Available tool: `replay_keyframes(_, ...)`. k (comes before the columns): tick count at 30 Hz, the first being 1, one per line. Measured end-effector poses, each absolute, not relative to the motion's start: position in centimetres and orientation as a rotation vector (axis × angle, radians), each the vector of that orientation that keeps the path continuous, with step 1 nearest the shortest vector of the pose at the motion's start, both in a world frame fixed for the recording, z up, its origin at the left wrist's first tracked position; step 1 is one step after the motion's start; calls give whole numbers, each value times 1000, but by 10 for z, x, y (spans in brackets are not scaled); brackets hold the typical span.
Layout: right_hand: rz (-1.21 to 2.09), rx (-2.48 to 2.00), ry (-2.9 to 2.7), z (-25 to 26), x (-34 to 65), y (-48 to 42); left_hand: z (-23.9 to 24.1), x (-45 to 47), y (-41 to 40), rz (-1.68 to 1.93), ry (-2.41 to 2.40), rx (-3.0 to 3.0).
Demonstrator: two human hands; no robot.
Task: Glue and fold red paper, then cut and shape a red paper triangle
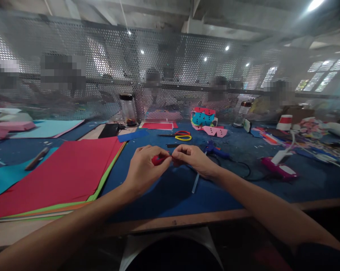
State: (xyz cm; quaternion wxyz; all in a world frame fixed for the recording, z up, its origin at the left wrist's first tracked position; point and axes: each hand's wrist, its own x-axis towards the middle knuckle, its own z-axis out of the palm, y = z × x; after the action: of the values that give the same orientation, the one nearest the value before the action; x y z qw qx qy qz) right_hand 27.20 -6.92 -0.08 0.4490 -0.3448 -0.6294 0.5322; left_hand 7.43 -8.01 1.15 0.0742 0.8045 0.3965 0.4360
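Perforated metal screen [170,52] spans the back, people visible behind it, heads blurred out. In front of it, blue-topped surface [158,205], wood front edge nearest the wearer. Left side: stack of colored sheets [62,165], red on top, green and orange edges showing underneath. Pale blue sheets [45,128] lie farther back left; teal sheet [10,175] is left of the stack, a slim tool [37,159] lying across it. Mid-surface, both hands are up over the blue area, fingertips meeting. Left hand [147,165]: narrow pinch, thumb and index on a red piece. Right hand [193,160]: narrow pinch too, tips on the same piece at its right end. Lidded glass jar [128,111] stands upright at the back, left of center; second jar [241,114] at back right, slightly tilted in view. Between them, nearer the right one, a blue craft piece [203,118] with red and pink parts. Magenta block [280,168] with white plug sits to the right. Blue glue gun [219,151] lies just beyond the right wrist. Scissors [177,136], red and yellow handles, lie beyond the fingertips. Red piece [156,160] is small, mostly inside left hand; shape hidden.
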Motion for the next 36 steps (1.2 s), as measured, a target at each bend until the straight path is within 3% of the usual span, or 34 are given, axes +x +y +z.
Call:
replay_keyframes(9,1210,-835,-1580,4,269,-74,12,73,-81,1303,1207,2350)
replay_keyframes(17,417,-792,-1861,6,269,-83,12,72,-80,1331,1197,2236)
replay_keyframes(20,261,-757,-1945,3,270,-83,12,72,-80,1340,1168,2243)
replay_keyframes(36,59,-809,-2040,3,273,-81,10,73,-80,1400,1120,2433)
